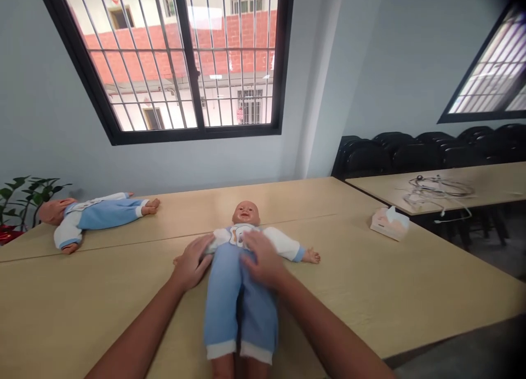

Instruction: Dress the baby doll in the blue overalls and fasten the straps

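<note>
A baby doll (pixel 224 283) in a white top and blue trousers lies on its back on the wooden table, head away from me and legs toward me. My left hand (pixel 194 263) rests at the doll's arm and side, fingers stretched out, covering most of that sleeve. My right hand (pixel 263 258) lies over the doll's chest and waist on the other side. It is slightly blurred, with its fingers extended and the thumb apart. The doll's other arm reaches out to the right, palm showing.
A second doll (pixel 109 212) in similar clothes lies at the table's far left, near a potted plant (pixel 30 195). A tissue box (pixel 389 224) stands on the right of the table (pixel 349 291). Tangled cables (pixel 441 188) lie on another table, with black chairs (pixel 415 149) behind.
</note>
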### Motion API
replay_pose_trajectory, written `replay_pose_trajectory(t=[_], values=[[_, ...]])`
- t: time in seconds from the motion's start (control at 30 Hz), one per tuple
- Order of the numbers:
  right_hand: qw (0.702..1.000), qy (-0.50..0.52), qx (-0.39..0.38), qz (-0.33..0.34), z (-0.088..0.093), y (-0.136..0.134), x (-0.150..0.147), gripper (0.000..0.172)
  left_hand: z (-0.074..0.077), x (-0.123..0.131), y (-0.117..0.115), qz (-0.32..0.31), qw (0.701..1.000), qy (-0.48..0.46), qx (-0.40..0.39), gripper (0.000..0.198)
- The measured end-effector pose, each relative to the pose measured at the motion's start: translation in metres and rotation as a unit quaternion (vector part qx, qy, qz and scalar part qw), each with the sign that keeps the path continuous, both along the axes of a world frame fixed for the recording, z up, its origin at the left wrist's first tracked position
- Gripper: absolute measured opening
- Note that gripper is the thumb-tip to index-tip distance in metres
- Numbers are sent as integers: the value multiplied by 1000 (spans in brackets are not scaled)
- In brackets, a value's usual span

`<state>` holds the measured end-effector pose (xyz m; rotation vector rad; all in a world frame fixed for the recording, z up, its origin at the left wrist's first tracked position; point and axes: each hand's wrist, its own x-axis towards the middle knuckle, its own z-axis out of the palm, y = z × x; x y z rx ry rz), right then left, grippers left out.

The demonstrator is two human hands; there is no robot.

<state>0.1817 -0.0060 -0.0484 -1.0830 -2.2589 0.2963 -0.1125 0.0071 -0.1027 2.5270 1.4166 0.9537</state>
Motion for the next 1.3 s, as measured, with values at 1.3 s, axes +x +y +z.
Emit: replay_pose_trajectory(t=[1.3], values=[[903, -139, -120, -390, -4, 246, 87, 57, -54, -18, 0, 145, 943, -228, -194, 37]])
